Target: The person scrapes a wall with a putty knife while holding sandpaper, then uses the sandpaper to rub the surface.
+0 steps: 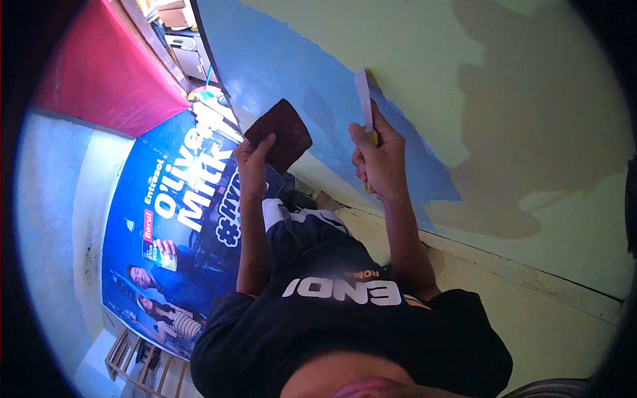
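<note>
My left hand [254, 159] is closed on the edge of a dark reddish-brown sheet of sandpaper [284, 132], slightly curled, with the thumb lying across its face. My right hand [383, 159] grips a putty knife [363, 99] by its yellowish handle, mostly covered by the fingers. The knife's pale blade points up and overlaps the blue patch [265, 66] on the wall in this view. Both hands are raised in front of the wall [557, 79], which is pale green beyond the blue patch.
On the left hangs a large blue printed banner [133, 245], below a red panel [126, 73]. A wooden rack [142, 365] stands at the lower left. A ledge [531, 278] runs along the foot of the wall, and a shadow falls on its right side.
</note>
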{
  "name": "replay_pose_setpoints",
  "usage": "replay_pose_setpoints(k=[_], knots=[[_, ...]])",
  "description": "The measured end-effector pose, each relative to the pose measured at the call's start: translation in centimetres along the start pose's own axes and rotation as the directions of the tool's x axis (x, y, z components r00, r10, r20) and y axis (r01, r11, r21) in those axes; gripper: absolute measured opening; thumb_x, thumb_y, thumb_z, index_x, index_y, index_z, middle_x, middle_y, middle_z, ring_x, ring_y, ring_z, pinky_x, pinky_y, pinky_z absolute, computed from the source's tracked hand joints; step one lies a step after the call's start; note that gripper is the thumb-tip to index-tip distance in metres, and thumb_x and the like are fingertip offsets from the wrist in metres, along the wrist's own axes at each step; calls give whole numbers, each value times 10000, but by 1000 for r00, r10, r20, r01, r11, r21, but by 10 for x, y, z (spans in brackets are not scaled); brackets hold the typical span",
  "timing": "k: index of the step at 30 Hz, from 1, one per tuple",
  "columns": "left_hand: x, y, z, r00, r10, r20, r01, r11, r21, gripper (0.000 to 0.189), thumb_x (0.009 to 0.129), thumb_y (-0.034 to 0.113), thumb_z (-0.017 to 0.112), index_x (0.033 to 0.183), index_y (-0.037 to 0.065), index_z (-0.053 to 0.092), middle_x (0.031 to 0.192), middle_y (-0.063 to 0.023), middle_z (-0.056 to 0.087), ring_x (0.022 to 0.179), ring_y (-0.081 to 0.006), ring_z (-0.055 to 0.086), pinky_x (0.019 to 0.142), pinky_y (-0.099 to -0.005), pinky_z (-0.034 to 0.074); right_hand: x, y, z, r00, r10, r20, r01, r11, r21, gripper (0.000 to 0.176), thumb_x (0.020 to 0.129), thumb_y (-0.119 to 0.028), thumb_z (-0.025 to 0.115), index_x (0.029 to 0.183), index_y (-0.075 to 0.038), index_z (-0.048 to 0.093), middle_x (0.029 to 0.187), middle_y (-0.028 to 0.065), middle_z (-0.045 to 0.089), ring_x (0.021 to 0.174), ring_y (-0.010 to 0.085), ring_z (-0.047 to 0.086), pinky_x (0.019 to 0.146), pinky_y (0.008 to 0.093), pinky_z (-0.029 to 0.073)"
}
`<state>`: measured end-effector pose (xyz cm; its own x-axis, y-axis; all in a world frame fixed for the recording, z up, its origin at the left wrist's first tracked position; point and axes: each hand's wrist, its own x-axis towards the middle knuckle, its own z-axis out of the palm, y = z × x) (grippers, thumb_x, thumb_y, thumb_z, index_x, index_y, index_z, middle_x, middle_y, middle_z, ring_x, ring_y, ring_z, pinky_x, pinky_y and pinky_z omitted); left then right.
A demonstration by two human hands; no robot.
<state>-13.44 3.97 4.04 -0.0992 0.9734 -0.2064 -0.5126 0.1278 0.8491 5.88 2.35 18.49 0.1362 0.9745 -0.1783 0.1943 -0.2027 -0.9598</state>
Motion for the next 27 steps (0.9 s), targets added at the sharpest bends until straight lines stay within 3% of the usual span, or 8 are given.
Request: replay_pose_setpoints(k=[11, 14, 17, 23, 27], knots=[[-3, 10, 4, 999, 39, -3, -39, 999, 15, 196, 865, 95, 639, 1033, -2, 668, 910, -52, 685, 793, -104, 629, 728, -243, 477, 2, 14, 5, 998, -47, -29, 49, 997, 68, 581, 903, -172, 643, 1425, -108, 395, 606, -46, 442, 411, 24, 379, 345, 203, 324], [-4, 7, -2, 999, 40, -19, -40, 999, 11, 196, 865, 102, 643, 1028, -3, 669, 908, -51, 685, 791, -101, 628, 725, -242, 477, -3, 6, -1, 999, 0, -52, 0, 1000, 0, 573, 885, -91, 638, 1414, -93, 417, 675, -13, 524, 473, 34, 434, 380, 208, 352], [-4, 2, 0, 999, -11, -32, 11, 1000, -17, 200, 865, 111, 647, 1029, 0, 670, 907, -50, 686, 787, -100, 628, 722, -242, 477, 11, 18, 9, 992, -124, -19, 124, 992, -34, 584, 883, -97, 643, 1418, -87, 409, 709, 6, 551, 489, 37, 450, 387, 209, 365], [-5, 3, 1, 1000, 28, -10, -28, 1000, 2, 213, 864, 123, 655, 1039, 2, 667, 908, -49, 686, 789, -101, 630, 723, -249, 477, 4, 9, 12, 999, -43, -25, 44, 997, 56, 591, 886, -110, 642, 1422, -80, 397, 733, 6, 563, 490, 34, 442, 393, 213, 368], [-5, 4, 3, 999, -38, 17, 38, 999, 14, 207, 864, 126, 655, 1029, 2, 670, 902, -44, 684, 792, -101, 629, 717, -249, 476, 8, 22, 21, 989, -126, -73, 129, 991, 42, 580, 892, -115, 634, 1421, -76, 398, 731, 4, 562, 489, 33, 437, 399, 208, 366]])
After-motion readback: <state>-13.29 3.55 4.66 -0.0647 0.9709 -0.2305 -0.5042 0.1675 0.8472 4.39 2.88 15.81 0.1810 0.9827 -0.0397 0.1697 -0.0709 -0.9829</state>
